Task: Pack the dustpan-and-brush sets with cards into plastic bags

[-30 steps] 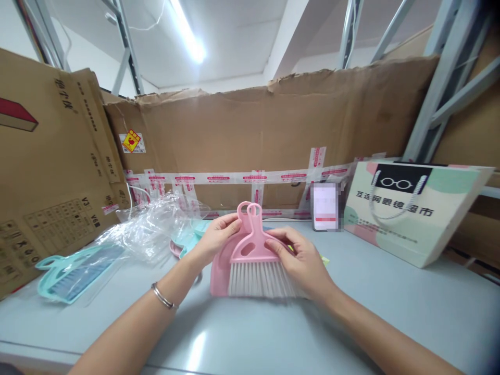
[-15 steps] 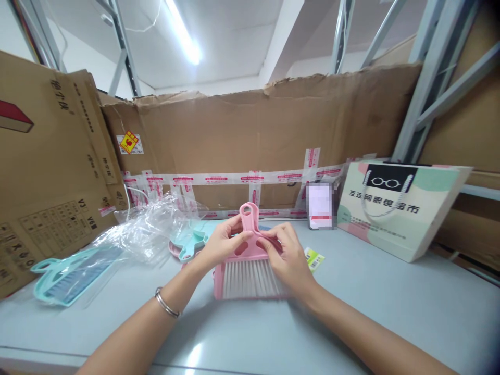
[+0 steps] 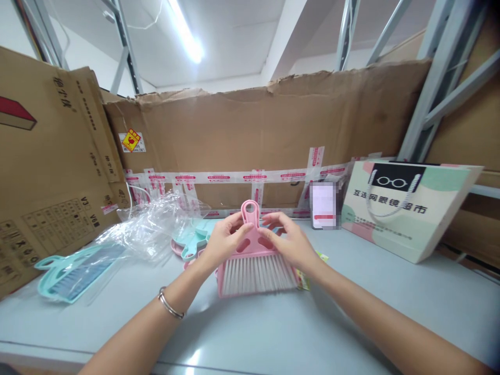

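A pink hand brush (image 3: pixel 252 247) with white bristles (image 3: pixel 255 273) stands upright at the table's middle, bristles down, with the pink edge of a dustpan (image 3: pixel 220 284) showing behind it. My left hand (image 3: pixel 228 237) is closed on the left of the handle, thumb in front and fingers behind. From the right, my right hand (image 3: pixel 291 242) grips the base of the handle, thumb on the front face and fingers curled behind. Part of a green and yellow label (image 3: pixel 303 280) shows beside the bristles at the right.
At the left lies a turquoise dustpan and brush set (image 3: pixel 74 273) in clear plastic. Crumpled clear bags (image 3: pixel 152 226) and more turquoise pieces (image 3: pixel 193 242) lie behind my left hand. A phone (image 3: pixel 324 205) and a paper bag (image 3: pixel 406 208) stand at the right, before a large cardboard sheet (image 3: pixel 242 130).
The handle and the dustpan behind now line up, and the brush is turned flatter toward me. My right hand has shifted up, uncovering more bristles. The view has shifted slightly.
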The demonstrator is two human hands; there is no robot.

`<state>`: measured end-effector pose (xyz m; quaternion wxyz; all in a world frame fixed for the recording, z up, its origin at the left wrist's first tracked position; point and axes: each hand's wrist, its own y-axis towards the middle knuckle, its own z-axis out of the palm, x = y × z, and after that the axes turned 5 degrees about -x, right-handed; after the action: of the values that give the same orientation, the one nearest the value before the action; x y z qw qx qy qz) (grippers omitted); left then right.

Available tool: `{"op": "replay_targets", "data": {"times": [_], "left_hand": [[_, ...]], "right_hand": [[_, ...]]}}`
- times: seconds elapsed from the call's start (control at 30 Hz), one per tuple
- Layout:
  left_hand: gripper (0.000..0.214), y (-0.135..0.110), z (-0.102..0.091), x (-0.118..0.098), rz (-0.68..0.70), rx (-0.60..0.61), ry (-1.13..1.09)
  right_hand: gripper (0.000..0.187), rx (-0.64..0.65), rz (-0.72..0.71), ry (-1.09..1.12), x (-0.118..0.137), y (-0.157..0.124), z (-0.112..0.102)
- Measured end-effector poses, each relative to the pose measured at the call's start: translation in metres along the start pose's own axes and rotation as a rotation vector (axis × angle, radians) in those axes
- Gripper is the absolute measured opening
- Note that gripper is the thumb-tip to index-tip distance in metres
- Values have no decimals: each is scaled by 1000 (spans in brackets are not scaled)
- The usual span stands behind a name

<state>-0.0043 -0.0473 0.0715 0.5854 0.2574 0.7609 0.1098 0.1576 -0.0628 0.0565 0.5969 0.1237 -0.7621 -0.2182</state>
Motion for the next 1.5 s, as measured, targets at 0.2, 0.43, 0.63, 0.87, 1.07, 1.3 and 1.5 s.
{"op": "replay_targets", "data": {"times": [0.2, 0.43, 0.63, 0.87, 1.07, 1.3, 1.5], "left_hand": [[32, 3, -7, 1, 96, -92, 188], [27, 4, -11, 0, 80, -81, 184], [26, 7, -10, 2, 117, -83, 237], [40, 6, -18, 5, -5, 72, 74], [42, 5, -34, 14, -155, 396, 69], [33, 11, -54, 19, -344, 356, -120], [37, 13, -56, 27, -361, 312, -172]], "right_hand": [[40, 303, 260, 239, 16, 20, 2], [34, 174, 275, 276, 13, 18, 14], [28, 124, 216, 234, 16, 16, 18], [33, 138, 220, 206, 16, 19, 13], [38, 133, 174, 147, 6, 36, -4], [33, 149, 181, -450, -72, 54, -85], [39, 292, 362, -759, -111, 43, -97]]}}
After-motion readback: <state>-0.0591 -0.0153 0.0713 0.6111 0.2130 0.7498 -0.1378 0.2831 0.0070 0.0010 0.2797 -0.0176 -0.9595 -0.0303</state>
